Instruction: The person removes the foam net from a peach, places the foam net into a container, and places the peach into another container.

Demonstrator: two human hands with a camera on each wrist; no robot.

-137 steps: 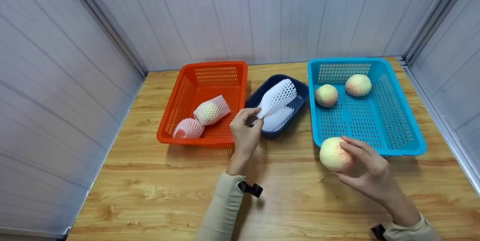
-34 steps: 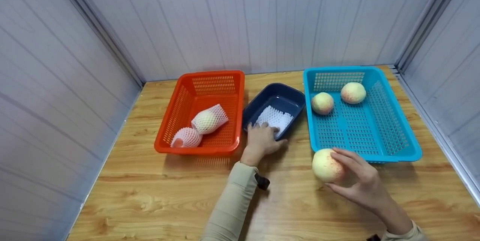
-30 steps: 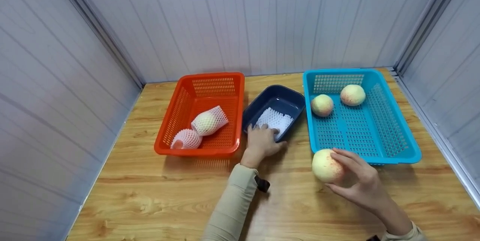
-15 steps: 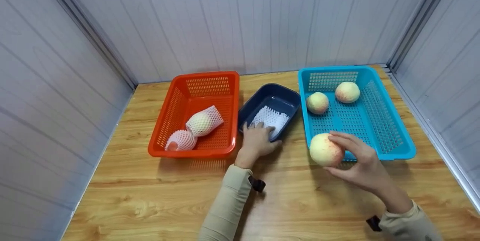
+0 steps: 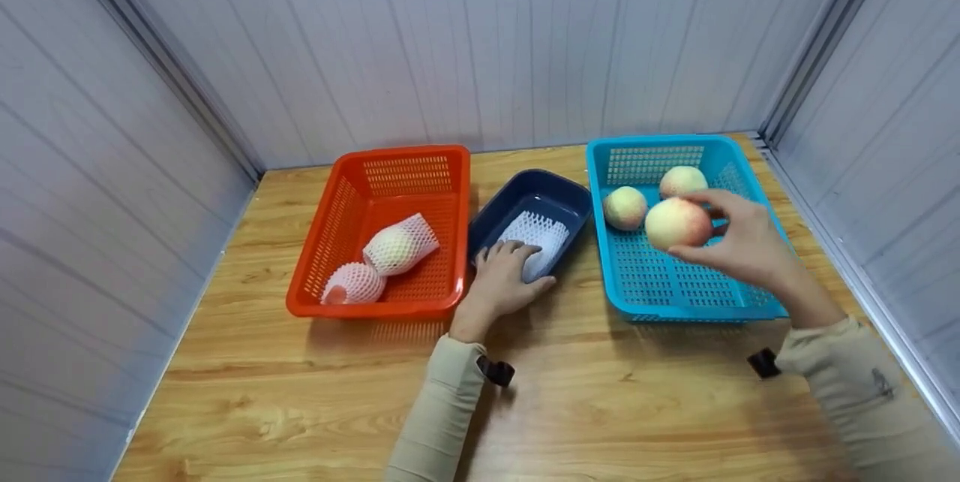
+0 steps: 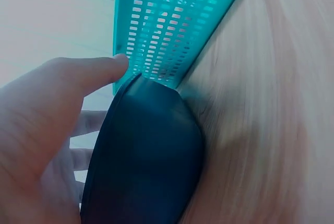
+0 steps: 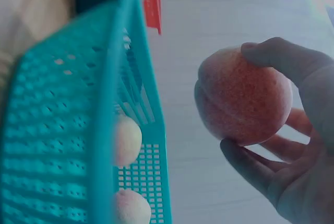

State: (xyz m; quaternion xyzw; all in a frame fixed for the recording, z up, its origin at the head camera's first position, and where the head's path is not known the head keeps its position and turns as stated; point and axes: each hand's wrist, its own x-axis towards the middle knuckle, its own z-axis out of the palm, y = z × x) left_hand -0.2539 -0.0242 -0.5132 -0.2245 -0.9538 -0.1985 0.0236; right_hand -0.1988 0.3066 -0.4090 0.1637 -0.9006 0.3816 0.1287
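My right hand [image 5: 742, 242] holds a peach [image 5: 675, 224] between thumb and fingers, above the blue basket [image 5: 675, 311]. In the right wrist view the same peach [image 7: 244, 98] is clear of the basket's rim. Two more peaches, one on the left [image 5: 625, 208] and one farther back [image 5: 683, 180], lie in that basket. My left hand [image 5: 501, 281] is at the near edge of the navy tray [image 5: 487, 223], its fingers loosely bent over the rim. White foam netting [image 5: 534, 230] lies in the tray, partly hidden by those fingers.
An orange basket [image 5: 379, 311] stands left of the tray. In it are a peach in white foam netting [image 5: 400, 248] and another in pink netting [image 5: 354, 283]. Pale panel walls [image 5: 420, 39] enclose the wooden table [image 5: 315, 399] at the back and sides.
Earlier my left hand pinched a foam net above the tray; it has let go and come down to the rim. My right hand has raised the peach from the basket's front to above it.
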